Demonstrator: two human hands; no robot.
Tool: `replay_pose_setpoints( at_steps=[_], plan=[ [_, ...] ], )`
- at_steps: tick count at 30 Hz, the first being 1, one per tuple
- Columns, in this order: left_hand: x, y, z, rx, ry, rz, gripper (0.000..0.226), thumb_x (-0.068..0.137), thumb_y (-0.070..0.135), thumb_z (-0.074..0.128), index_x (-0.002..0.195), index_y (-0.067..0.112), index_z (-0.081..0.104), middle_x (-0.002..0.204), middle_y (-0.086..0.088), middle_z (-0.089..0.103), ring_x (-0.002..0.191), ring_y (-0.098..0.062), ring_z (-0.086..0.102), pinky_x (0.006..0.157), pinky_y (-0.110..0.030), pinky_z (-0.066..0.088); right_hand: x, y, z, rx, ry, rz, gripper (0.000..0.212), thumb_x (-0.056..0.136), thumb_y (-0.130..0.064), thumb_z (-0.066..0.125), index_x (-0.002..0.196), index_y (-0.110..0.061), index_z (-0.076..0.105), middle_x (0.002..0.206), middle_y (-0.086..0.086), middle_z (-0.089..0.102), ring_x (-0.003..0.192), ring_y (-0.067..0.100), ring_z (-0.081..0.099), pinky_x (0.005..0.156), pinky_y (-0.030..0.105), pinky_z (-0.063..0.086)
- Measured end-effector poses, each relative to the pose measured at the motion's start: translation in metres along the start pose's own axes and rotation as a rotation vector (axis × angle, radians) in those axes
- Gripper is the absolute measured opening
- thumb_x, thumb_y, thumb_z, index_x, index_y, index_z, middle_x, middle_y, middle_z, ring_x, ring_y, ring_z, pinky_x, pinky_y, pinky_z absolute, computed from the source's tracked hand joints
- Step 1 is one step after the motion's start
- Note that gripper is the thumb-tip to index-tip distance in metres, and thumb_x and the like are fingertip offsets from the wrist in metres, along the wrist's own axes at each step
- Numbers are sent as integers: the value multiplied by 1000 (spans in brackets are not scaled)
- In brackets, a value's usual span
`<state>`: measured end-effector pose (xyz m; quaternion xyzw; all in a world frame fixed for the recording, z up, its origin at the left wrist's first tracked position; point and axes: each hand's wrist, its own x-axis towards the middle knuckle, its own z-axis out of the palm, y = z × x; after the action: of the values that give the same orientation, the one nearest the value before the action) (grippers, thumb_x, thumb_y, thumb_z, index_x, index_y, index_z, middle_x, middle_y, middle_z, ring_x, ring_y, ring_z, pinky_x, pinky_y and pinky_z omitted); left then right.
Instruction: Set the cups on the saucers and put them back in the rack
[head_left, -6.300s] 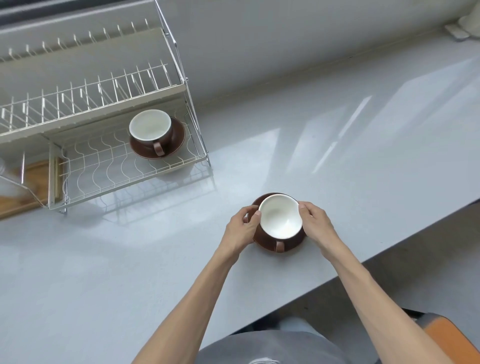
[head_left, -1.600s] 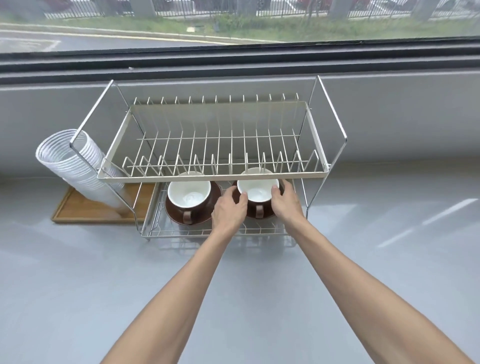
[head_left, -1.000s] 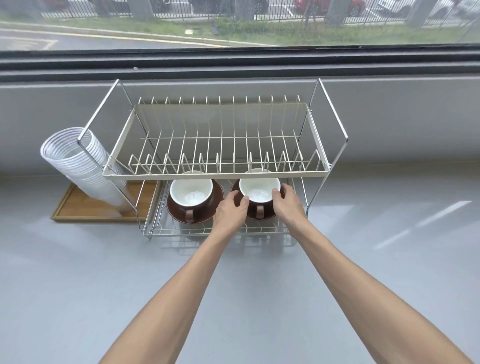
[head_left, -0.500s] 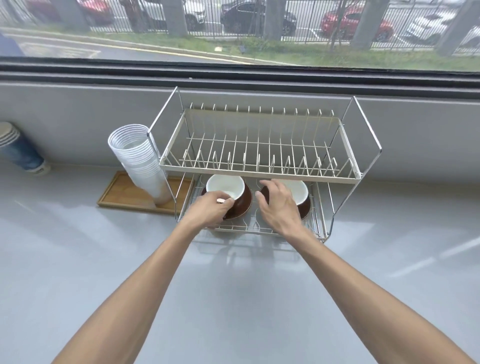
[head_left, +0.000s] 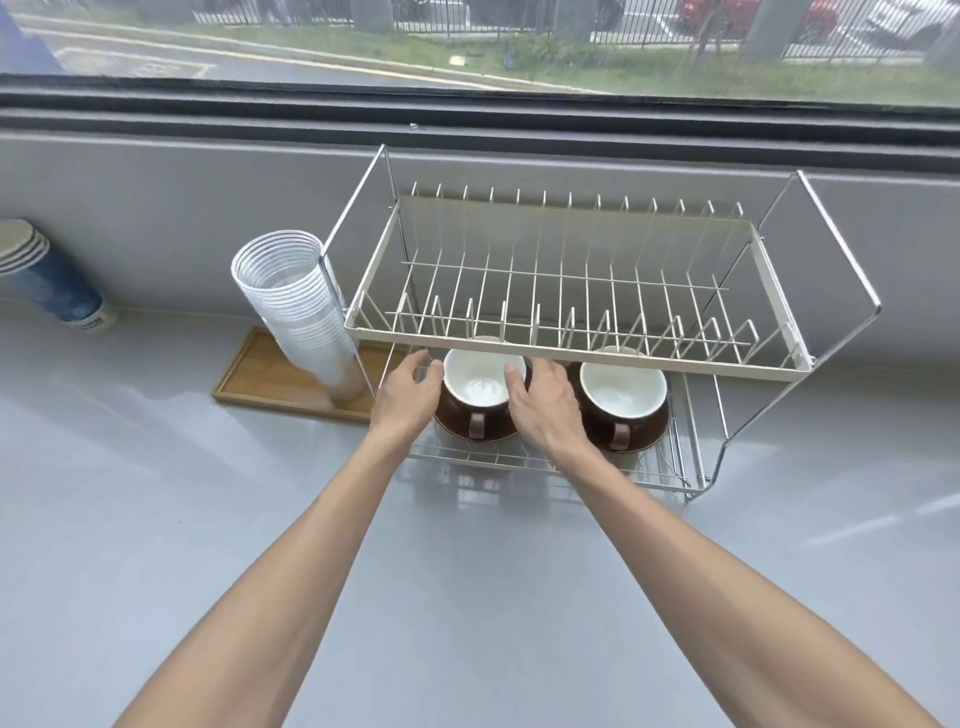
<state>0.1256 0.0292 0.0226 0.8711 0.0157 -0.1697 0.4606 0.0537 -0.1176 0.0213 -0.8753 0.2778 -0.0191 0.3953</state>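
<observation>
Two white-lined brown cups stand on brown saucers on the lower shelf of the wire rack (head_left: 571, 347). The left cup (head_left: 480, 385) sits on its saucer (head_left: 462, 432) with its handle towards me. My left hand (head_left: 408, 397) presses against the cup's left side, and my right hand (head_left: 543, 410) presses against its right side with the thumb at the rim. The right cup (head_left: 622, 397) rests on its own saucer (head_left: 655, 428), untouched, just right of my right hand. The rack's upper shelf hides the far rims of both cups.
A leaning stack of clear plastic cups (head_left: 298, 306) stands on a wooden tray (head_left: 260, 382) left of the rack. Blue paper cups (head_left: 47, 283) lie at the far left by the wall. The grey counter (head_left: 467, 571) stretches towards me.
Both hands let go of the right cup and saucer on the lower shelf and shifted left. They now close on the left cup. My view has also turned left.
</observation>
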Motion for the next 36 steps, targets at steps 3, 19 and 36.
replay_pose_setpoints(
  at_steps=[3, 19, 36],
  plan=[
    [5, -3, 7, -103, -37, -48, 52, 96, 43, 46, 145, 26, 47, 144, 0, 52, 121, -26, 55, 102, -49, 50, 7, 0, 4, 55, -41, 53, 46, 105, -35, 37, 135, -2, 50, 143, 24, 47, 131, 40, 44, 110, 45, 34],
    [8, -15, 15, -170, -66, -49, 43, 97, 37, 51, 137, 24, 58, 125, -7, 66, 102, -26, 66, 89, -47, 59, 8, 11, 5, 149, -61, 93, 44, 105, -23, 33, 147, -14, 41, 144, 18, 51, 133, 35, 44, 107, 42, 35],
    [-19, -12, -5, 218, -251, 30, 45, 98, 41, 47, 139, 22, 54, 137, -4, 58, 118, -24, 56, 97, -39, 51, -18, 5, -31, -32, -182, 61, 47, 102, -34, 38, 144, -14, 48, 142, 13, 56, 130, 33, 51, 109, 46, 40]
  ],
)
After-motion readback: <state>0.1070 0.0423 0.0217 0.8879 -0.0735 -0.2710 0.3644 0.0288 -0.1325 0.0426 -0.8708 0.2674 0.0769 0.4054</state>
